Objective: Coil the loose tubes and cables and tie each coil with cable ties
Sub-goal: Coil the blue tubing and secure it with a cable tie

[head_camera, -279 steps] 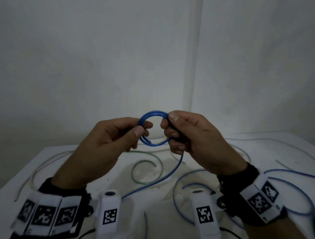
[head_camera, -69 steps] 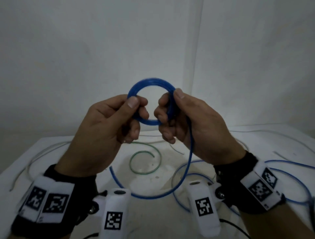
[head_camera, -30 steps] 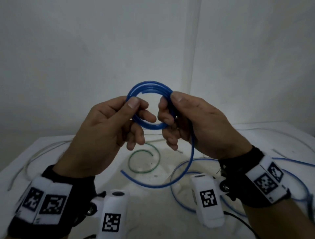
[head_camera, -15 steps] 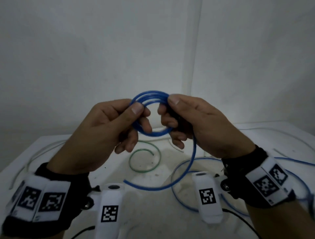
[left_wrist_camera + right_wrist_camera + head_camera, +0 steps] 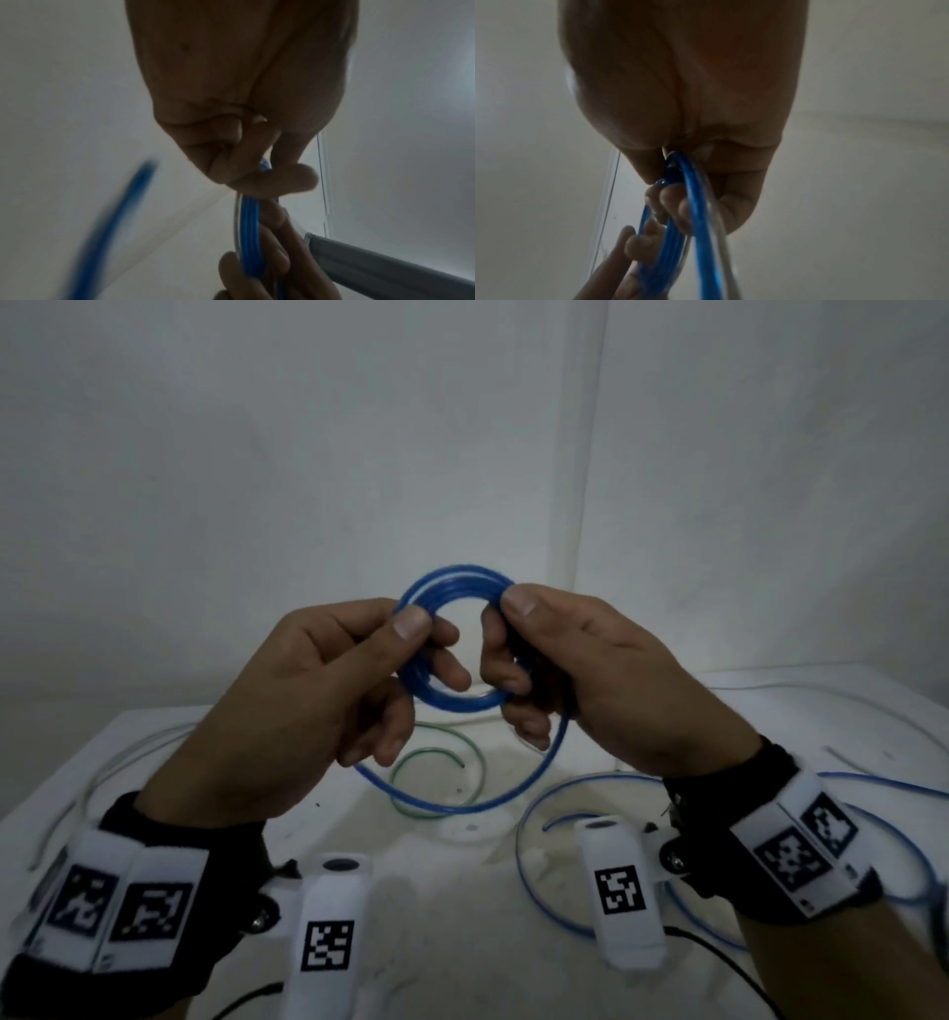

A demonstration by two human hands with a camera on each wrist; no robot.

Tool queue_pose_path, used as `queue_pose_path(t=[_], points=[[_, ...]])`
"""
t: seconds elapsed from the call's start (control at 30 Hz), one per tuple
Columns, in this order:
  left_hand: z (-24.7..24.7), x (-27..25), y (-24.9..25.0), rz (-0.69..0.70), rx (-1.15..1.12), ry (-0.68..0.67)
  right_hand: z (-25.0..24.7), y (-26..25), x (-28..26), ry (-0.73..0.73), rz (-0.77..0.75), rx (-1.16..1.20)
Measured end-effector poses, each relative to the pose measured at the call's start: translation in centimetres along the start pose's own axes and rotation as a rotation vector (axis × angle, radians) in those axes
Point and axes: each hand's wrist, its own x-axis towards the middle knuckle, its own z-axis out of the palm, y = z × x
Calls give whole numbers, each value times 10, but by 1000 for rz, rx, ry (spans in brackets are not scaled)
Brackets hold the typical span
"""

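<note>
A coil of blue tube (image 5: 452,575) with several turns is held upright above the white table (image 5: 154,762). My left hand (image 5: 416,629) pinches its left side between thumb and fingers. My right hand (image 5: 506,613) pinches its right side. From the right hand the loose tail of the blue tube (image 5: 493,801) hangs in a curve under both hands, its end behind the left hand. The left wrist view has the blue coil (image 5: 250,225) edge-on below my curled fingers. In the right wrist view the blue tube (image 5: 698,203) runs out from my fingers.
A green tube (image 5: 436,752) lies curled on the table under the coil. Another blue tube (image 5: 544,865) loops at the right, and clear tubes (image 5: 102,762) lie at the left and back right. White walls meet in a corner behind.
The loose tail has grown shorter and risen as more tube went onto the coil. Both hands have shifted their hold round the ring and sunk a little.
</note>
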Motion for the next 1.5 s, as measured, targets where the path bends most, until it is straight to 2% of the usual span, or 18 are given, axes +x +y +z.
queue_pose_path(t=[0.07,0.2,0.33,0.4,0.5,0.6,0.67,0.77,0.83,0.97,1.1,1.2,1.27,1.33,1.4,1.5], points=[[0,0,-1,8,41,-4,-2,-2,-1,15,3,-59],[2,2,-1,46,-102,42,3,-1,1,16,-43,109],[-3,1,1,0,49,4,0,-2,-1,6,11,-56],[2,2,0,37,40,66,3,-2,0,34,-23,-29],[10,4,0,72,-87,139,8,0,2,19,-45,103],[4,2,1,20,-53,51,2,-1,0,5,-12,17],[3,2,1,33,-5,31,0,-2,-1,14,1,-24],[10,2,-1,88,-112,84,5,-2,2,27,-57,152],[13,2,-1,84,-176,45,6,-1,3,-4,-61,233],[7,1,0,67,-92,18,1,-1,2,-9,-14,131],[14,2,-1,80,-227,65,6,-1,4,-8,-80,308],[16,2,-4,86,-303,32,9,2,6,-44,-100,340],[14,1,-2,72,-285,2,9,2,6,-48,-81,359],[10,1,2,47,-200,-22,6,1,6,9,-55,269],[8,1,4,39,-121,-1,2,0,5,58,-50,141],[14,1,2,53,-231,73,10,1,5,37,-96,239]])
